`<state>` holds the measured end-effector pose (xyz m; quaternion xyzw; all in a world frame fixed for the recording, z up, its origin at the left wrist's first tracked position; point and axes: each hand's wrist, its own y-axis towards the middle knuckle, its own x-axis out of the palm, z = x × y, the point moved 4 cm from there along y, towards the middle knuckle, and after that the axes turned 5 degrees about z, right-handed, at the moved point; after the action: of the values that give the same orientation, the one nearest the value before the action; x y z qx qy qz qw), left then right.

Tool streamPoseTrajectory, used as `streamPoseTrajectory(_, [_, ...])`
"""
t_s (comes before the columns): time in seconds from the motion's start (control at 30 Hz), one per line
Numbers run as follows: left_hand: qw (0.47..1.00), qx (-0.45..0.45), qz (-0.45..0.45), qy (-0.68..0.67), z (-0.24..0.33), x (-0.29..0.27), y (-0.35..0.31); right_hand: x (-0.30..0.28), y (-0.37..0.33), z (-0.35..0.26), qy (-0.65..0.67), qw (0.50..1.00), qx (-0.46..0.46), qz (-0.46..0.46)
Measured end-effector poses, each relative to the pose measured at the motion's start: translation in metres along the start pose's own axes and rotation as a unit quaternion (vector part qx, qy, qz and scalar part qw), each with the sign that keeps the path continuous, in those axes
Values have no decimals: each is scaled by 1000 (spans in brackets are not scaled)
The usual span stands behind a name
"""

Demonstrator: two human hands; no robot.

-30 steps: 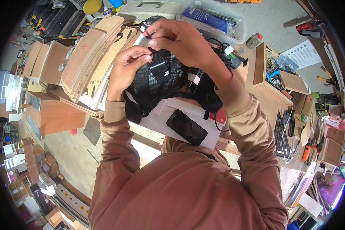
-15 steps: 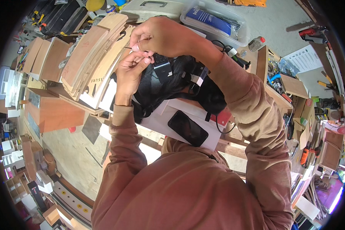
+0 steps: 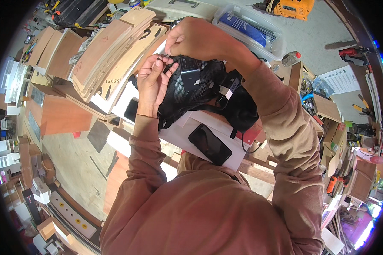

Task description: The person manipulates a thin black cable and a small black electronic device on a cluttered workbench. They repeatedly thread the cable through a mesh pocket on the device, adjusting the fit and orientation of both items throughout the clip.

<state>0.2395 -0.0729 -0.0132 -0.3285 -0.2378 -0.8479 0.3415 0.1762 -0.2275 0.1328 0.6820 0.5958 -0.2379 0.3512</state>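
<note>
My left hand (image 3: 151,83) is raised over the left edge of a black mesh harness or bag (image 3: 174,95), thumb and fingertips pinched together around a small, thin dark piece (image 3: 161,58) too small to name. Right above it, my right hand (image 3: 193,40) has its fingertips closed beside the same spot; its bent wrist hides part of what it grips. A black box-shaped device (image 3: 189,72) sits on the mesh, and a smaller black-and-silver piece (image 3: 227,87) lies to its right. A black phone (image 3: 210,144) rests on the white board nearest my body.
Stacked plywood pieces (image 3: 104,46) stand left of my hands. A clear plastic bin (image 3: 247,32) is at the back, with a red-capped bottle (image 3: 291,59) to its right. A yellow power tool (image 3: 291,8) lies beyond. A second dark phone-like slab (image 3: 132,109) is beside my left wrist.
Both hands have shifted slightly right in the picture, as has the scene behind them. My left fingers have turned more upright, and the slab beside my left wrist shows more fully.
</note>
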Motion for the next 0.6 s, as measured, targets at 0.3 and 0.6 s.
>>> streamPoseTrajectory(0.3, [1000, 0, 8, -22, -1, 1, 0, 8, 2, 1, 25, 999, -27, -3])
streamPoseTrajectory(0.6, [999, -2, 22, -30, -1, 3, 1, 10, 1, 4, 24, 999, -38, 27])
